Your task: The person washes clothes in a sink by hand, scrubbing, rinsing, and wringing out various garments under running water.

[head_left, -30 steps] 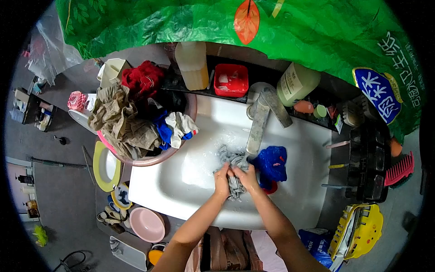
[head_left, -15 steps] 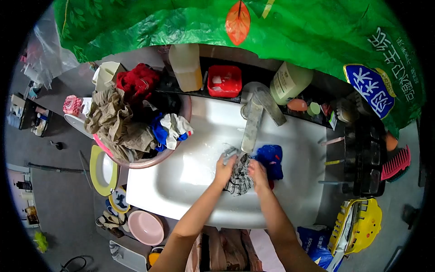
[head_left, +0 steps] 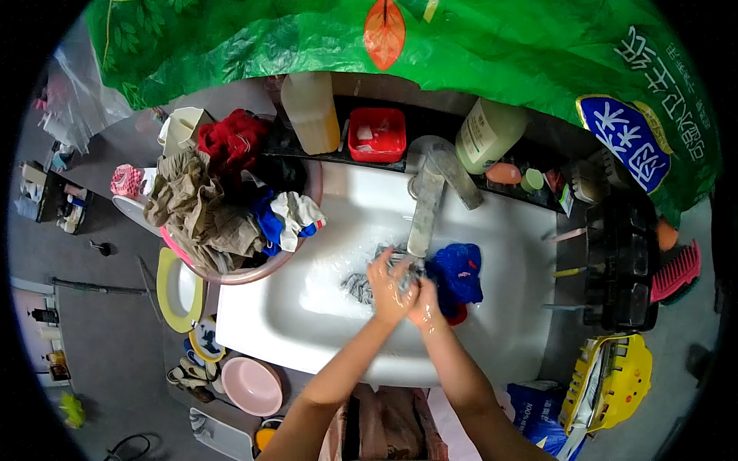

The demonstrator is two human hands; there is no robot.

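Note:
Under the tap [head_left: 427,211], a wet black-and-white striped cloth [head_left: 357,288] is bunched in the white washbasin [head_left: 507,338]. My left hand [head_left: 390,290] presses on the cloth with its fingers somewhat apart. Close against it, my right hand [head_left: 424,301] curls round part of the same cloth, its fingertips partly hidden. Both hands look wet. Just right of them lies a bundled blue cloth [head_left: 457,273], with a bit of red [head_left: 458,315] showing below it.
A pink-rimmed tub [head_left: 265,270] heaped with clothes [head_left: 207,223] sits over the basin's left side. Behind stand a red box [head_left: 377,134], a yellowish jug [head_left: 310,115] and a pale bottle [head_left: 490,134]. Green plastic packaging [head_left: 307,38] hangs overhead. A black rack [head_left: 619,269] is at right.
My hands have come together, the left moving rightward and the right slightly left. Part of the striped cloth now spreads out left of my hands. The view has shifted slightly.

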